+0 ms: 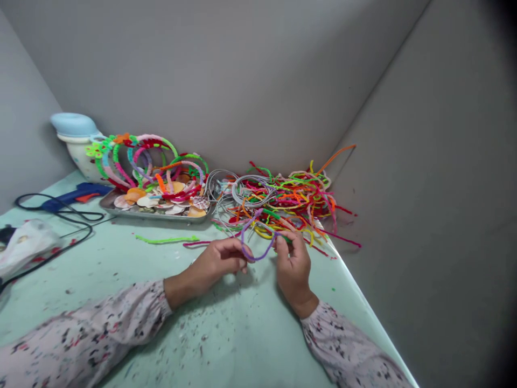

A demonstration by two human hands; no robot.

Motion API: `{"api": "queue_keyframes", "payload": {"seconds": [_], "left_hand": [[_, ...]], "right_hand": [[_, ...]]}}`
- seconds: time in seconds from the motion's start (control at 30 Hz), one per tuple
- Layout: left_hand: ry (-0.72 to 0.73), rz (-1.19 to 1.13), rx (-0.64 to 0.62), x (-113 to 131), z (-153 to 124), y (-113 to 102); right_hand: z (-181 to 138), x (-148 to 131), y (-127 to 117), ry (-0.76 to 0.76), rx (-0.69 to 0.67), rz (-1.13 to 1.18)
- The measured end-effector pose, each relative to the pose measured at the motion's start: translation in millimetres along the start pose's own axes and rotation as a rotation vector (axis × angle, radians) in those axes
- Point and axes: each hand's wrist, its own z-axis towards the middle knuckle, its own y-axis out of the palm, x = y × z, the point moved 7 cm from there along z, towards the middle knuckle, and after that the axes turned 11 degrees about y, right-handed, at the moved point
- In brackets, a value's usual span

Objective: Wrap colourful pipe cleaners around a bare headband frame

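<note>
Between my two hands, above the front of the table, a purple pipe cleaner (264, 254) curves down in a U-shaped loop. My right hand (294, 264) pinches it near one end between thumb and fingers. A bit of green shows behind those fingertips; whether it is held too I cannot tell. My left hand (220, 261) has its fingers curled, with the purple strand crossing at the fingertips. Just beyond the hands lies a tangled heap of coloured pipe cleaners (299, 196), with coiled grey wire rings (252, 191) on its left side.
A metal tray (161, 218) holds shells, with pipe-cleaner-wrapped hoops (155, 145) on top. Left of it lie a blue glue gun (64, 198) and a black cord (86, 229). A blue-lidded container (76, 126) stands behind. One green pipe cleaner (167, 239) lies before the tray. Grey walls enclose the table.
</note>
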Motion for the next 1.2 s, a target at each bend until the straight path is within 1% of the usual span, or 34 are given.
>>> {"api": "queue_keyframes", "payload": {"seconds": [0.1,0.23,0.33,0.47,0.53,0.73,0.93,1.2], "left_hand": [[0.183,0.202,-0.028,12.9,-0.5,3.1],[0.390,0.529,0.009,30.7,-3.4,4.6],[0.534,0.764,0.043,41.7,-6.8,6.2],[0.658,1.036,0.175,52.6,-11.9,3.3],[0.679,1.109,0.191,53.5,-12.8,3.4],[0.589,1.123,0.131,42.4,-7.4,1.2],[0.661,1.188,0.098,38.8,-4.3,2.4],[0.633,1.200,0.088,34.4,-1.9,-0.2]], "right_hand": [[0.9,0.2,0.5,0.004,-0.010,0.012],[-0.5,-3.2,1.9,-0.003,-0.033,0.032],[-4.2,-7.9,8.3,-0.026,-0.127,0.053],[-11.8,-16.1,17.8,-0.083,-0.269,0.061],[-14.7,-18.9,21.0,-0.099,-0.316,0.054],[-17.9,-23.0,24.8,-0.107,-0.376,0.036],[-21.2,-27.3,28.1,-0.131,-0.414,0.015],[-21.3,-25.8,29.1,-0.115,-0.428,0.011]]}}
